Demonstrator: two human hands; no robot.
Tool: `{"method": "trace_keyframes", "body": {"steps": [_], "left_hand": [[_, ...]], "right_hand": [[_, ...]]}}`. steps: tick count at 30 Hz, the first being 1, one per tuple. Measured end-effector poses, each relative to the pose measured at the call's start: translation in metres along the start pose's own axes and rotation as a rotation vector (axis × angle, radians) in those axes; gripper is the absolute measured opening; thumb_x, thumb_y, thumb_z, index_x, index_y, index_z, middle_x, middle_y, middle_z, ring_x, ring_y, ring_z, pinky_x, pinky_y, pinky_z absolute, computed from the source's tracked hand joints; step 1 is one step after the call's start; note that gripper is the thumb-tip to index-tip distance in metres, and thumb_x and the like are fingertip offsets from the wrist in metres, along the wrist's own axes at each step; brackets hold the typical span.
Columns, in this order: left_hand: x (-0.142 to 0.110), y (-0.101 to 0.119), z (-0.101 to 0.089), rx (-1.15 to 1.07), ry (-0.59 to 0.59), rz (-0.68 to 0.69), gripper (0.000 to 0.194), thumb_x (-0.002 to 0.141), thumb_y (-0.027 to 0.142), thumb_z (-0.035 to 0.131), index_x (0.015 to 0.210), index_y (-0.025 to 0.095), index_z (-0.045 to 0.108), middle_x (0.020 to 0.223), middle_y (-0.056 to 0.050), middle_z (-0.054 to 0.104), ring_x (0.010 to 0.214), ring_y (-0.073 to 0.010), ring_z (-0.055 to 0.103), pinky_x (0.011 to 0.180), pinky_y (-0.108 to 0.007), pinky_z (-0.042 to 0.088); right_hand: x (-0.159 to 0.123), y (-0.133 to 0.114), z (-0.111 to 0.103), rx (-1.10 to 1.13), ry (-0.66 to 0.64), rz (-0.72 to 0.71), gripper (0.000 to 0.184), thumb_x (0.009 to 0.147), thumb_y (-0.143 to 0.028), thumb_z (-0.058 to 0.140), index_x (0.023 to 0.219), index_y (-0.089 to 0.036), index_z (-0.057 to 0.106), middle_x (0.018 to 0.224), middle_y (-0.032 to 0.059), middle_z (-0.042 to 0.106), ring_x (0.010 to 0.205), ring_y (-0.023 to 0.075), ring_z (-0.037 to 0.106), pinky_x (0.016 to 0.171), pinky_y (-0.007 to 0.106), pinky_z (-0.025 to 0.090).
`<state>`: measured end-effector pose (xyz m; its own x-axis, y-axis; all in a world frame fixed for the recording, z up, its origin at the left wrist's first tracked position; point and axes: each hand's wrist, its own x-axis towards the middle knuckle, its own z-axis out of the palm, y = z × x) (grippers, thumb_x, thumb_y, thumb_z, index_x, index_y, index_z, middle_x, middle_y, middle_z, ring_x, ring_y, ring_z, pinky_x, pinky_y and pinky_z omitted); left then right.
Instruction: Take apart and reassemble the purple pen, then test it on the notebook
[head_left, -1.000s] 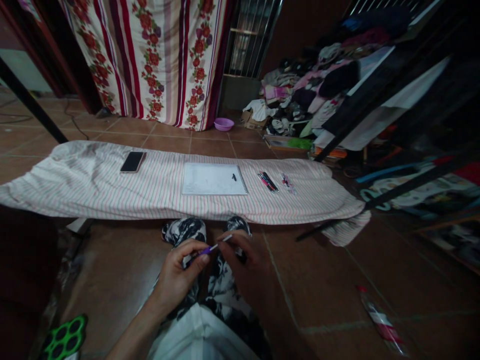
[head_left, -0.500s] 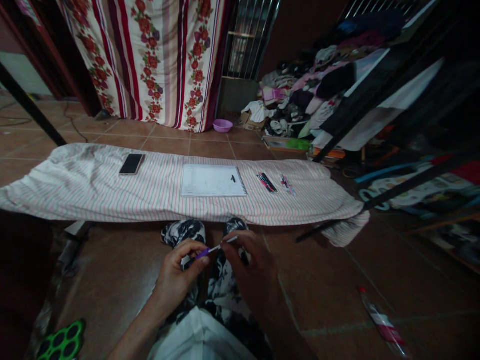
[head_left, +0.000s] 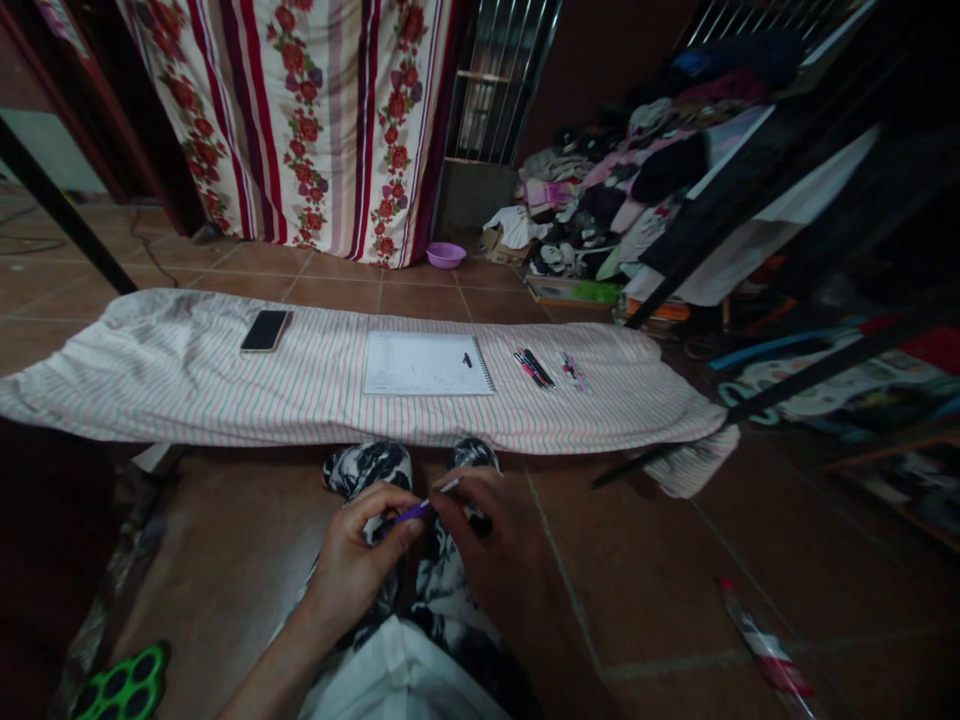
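Above my knees, my left hand is closed round the purple barrel of a pen. A thin white pen refill extends in line with the barrel, pinched between the fingertips of my right hand. The fingertips of both hands nearly meet where purple and white join. Beyond them, on the striped cloth, lies a spiral notebook with a small black piece on it. Several pens and a cluster of small pen parts rest to its right.
A phone lies on the cloth's left side. Dark metal bars slant in at the right. On the tiled floor are a plastic bottle, a green item with round black pads and a purple basin. Clothes are heaped behind.
My right hand has moved left toward my left hand. Less of the white refill shows between the hands. The things on the cloth stay as they were.
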<state>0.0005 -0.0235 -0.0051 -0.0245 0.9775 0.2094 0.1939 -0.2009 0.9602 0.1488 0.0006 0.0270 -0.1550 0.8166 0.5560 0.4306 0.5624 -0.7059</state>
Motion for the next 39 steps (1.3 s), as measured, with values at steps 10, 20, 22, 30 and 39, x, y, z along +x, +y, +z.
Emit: {"method": "trace_keyframes", "body": {"steps": [10,20,22,30,39], "left_hand": [[0.0,0.002,-0.002,-0.017,0.003,0.028,0.009,0.078,0.023,0.061,0.081,0.019,0.069,0.079,-0.004,0.068,0.078,-0.0172,0.062,0.072,-0.026,0.047],[-0.001,-0.002,-0.001,0.004,-0.014,0.044,0.011,0.079,0.021,0.06,0.083,0.02,0.07,0.081,-0.004,0.069,0.08,-0.0171,0.063,0.073,-0.025,0.047],[-0.001,-0.001,-0.002,0.002,-0.021,0.031,0.012,0.08,0.022,0.059,0.083,0.019,0.07,0.081,-0.004,0.069,0.079,-0.0173,0.063,0.072,-0.025,0.047],[-0.001,-0.001,-0.001,-0.01,-0.047,0.017,0.014,0.081,0.024,0.056,0.082,0.019,0.069,0.077,-0.004,0.066,0.075,-0.017,0.061,0.069,-0.025,0.047],[-0.004,-0.006,-0.001,-0.038,-0.097,-0.015,0.018,0.084,0.028,0.053,0.087,0.018,0.068,0.078,-0.004,0.063,0.075,-0.0166,0.058,0.069,-0.025,0.045]], "right_hand": [[-0.002,0.001,0.0,0.071,-0.088,0.104,0.01,0.083,-0.018,0.054,0.078,-0.021,0.062,0.076,0.0022,0.065,0.074,0.015,0.06,0.068,0.027,0.047],[0.001,-0.001,-0.002,0.059,-0.155,0.117,0.011,0.082,-0.017,0.052,0.079,-0.019,0.062,0.077,0.0024,0.064,0.074,0.0147,0.06,0.069,0.026,0.047],[0.0,-0.001,-0.002,0.053,-0.158,0.135,0.011,0.083,-0.017,0.052,0.079,-0.019,0.062,0.076,0.0022,0.064,0.072,0.0145,0.06,0.068,0.026,0.047],[-0.001,-0.001,0.001,0.04,-0.154,0.156,0.012,0.082,-0.018,0.051,0.076,-0.019,0.062,0.072,0.0018,0.063,0.068,0.0142,0.058,0.065,0.026,0.047],[0.001,-0.001,-0.002,0.077,-0.16,0.15,0.012,0.081,-0.015,0.052,0.078,-0.02,0.062,0.074,0.0017,0.065,0.072,0.0141,0.06,0.067,0.025,0.048]]}}
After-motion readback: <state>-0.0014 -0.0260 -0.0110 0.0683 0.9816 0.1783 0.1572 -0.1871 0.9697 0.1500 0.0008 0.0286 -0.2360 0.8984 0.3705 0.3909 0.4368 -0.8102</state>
